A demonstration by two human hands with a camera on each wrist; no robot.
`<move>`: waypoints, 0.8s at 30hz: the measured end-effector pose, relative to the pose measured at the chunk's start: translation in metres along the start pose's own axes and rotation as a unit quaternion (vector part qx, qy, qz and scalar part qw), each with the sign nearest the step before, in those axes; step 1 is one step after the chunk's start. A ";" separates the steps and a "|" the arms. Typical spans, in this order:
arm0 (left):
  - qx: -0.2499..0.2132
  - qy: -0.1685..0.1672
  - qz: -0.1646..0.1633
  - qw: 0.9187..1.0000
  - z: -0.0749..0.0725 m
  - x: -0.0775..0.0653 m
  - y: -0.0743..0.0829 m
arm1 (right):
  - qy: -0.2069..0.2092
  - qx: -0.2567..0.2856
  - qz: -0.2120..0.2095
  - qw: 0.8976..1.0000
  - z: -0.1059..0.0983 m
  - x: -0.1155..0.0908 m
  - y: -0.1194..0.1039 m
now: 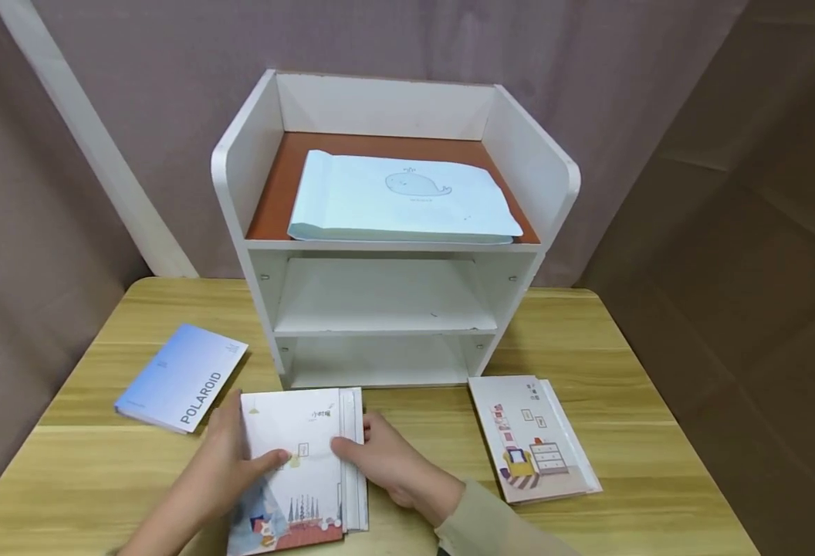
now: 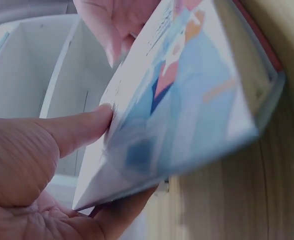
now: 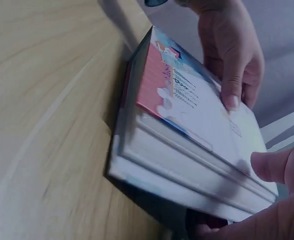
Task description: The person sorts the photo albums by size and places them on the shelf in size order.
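Observation:
Both hands hold a thick photo album (image 1: 317,471) with an illustrated cover, near the table's front edge. My left hand (image 1: 223,471) grips its left side, thumb on the cover and fingers underneath, as the left wrist view shows. At the opposite side my right hand (image 1: 393,463) pinches the pale page edge, its thumb on top and its other fingers partly hidden behind. Seen from the right wrist, the album (image 3: 202,115) is tilted, with its layered white edges facing the camera.
A white shelf unit (image 1: 387,293) stands at the back of the wooden table (image 1: 560,332). On its brown top lies a pale packet with a whale drawing (image 1: 407,201). A blue POLAROID album (image 1: 181,378) lies at left, and another illustrated album (image 1: 532,440) at right.

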State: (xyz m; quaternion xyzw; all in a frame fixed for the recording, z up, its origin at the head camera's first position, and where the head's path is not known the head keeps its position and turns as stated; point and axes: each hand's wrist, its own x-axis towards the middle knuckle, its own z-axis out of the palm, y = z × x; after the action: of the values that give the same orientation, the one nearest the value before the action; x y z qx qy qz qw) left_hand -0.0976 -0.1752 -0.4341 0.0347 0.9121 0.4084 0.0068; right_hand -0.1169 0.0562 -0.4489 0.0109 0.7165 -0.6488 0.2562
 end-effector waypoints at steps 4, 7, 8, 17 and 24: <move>-0.003 -0.016 -0.011 1.000 0.006 0.000 0.007 | -0.005 0.024 -0.015 1.000 -0.006 -0.001 0.005; -0.005 -0.015 -0.013 1.000 0.010 0.002 0.010 | 0.000 0.025 -0.027 0.999 -0.011 0.000 0.009; -0.007 -0.014 -0.013 1.000 0.011 0.002 0.011 | -0.001 0.023 -0.032 0.999 -0.014 0.000 0.010; -0.075 0.003 0.020 0.997 0.022 0.001 0.017 | 0.024 0.009 -0.079 0.997 -0.033 -0.003 0.011; -0.191 0.021 0.045 0.980 0.032 -0.001 0.021 | 0.018 -0.004 -0.139 0.990 -0.047 -0.012 0.002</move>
State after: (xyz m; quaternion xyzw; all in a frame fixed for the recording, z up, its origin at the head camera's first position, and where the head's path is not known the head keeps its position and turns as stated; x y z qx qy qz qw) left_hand -0.0943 -0.1377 -0.4401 0.0654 0.8149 0.5753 -0.0247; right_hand -0.1227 0.1044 -0.4452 -0.0783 0.7183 -0.6746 0.1511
